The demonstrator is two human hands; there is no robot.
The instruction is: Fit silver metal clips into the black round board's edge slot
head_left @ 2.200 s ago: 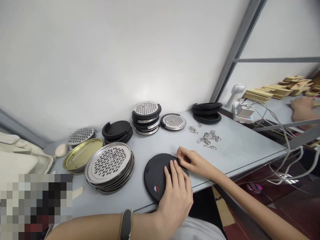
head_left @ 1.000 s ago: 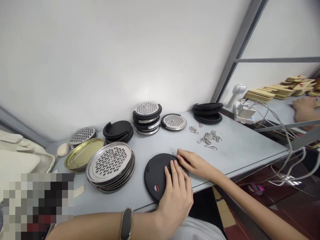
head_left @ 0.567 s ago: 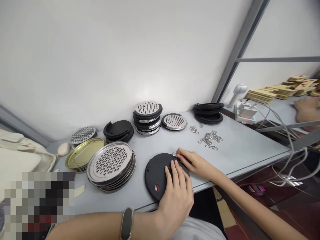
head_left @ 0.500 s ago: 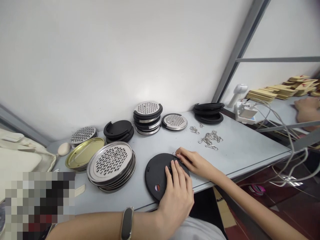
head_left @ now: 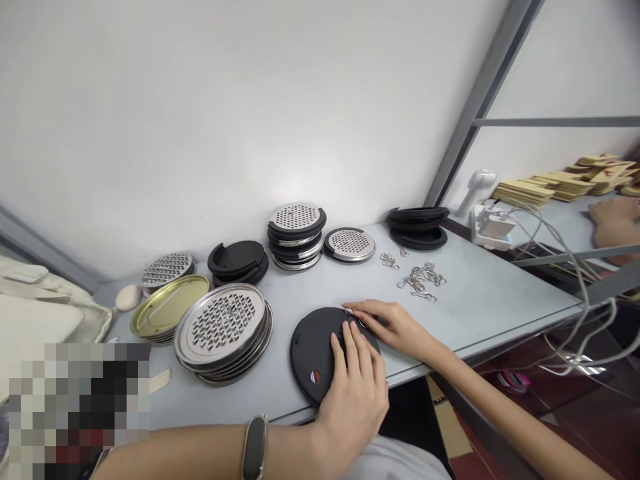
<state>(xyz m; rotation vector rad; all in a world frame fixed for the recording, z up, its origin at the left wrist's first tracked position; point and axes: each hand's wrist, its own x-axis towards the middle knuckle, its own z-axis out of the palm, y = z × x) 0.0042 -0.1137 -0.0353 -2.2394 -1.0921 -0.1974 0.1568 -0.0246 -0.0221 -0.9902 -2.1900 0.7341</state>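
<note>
A round black plastic disc (head_left: 314, 343) lies near the table's front edge. Flat across its right part, with fingers stretched out, is my left hand (head_left: 353, 390); a wristband shows on that arm. My right hand (head_left: 390, 327) pinches a small metal wire hook (head_left: 349, 311) at the disc's upper edge; the fingers hide most of the hook. Behind the right hand, loose wire hooks (head_left: 423, 277) lie in a heap. Left of the disc stands a stack of round metal grater plates (head_left: 220, 327).
Gold-coloured lids (head_left: 173, 303) sit at the left. Along the wall are black rings (head_left: 237, 260), a stack of graters with black rims (head_left: 296, 233), a single grater (head_left: 350, 244) and more black rings (head_left: 417, 237). White cables (head_left: 575, 280) hang at the right, near another person's arm (head_left: 617, 220).
My right fingers have shifted slightly left along the disc's upper edge with the wire hook. The left hand and the disc have hardly moved.
</note>
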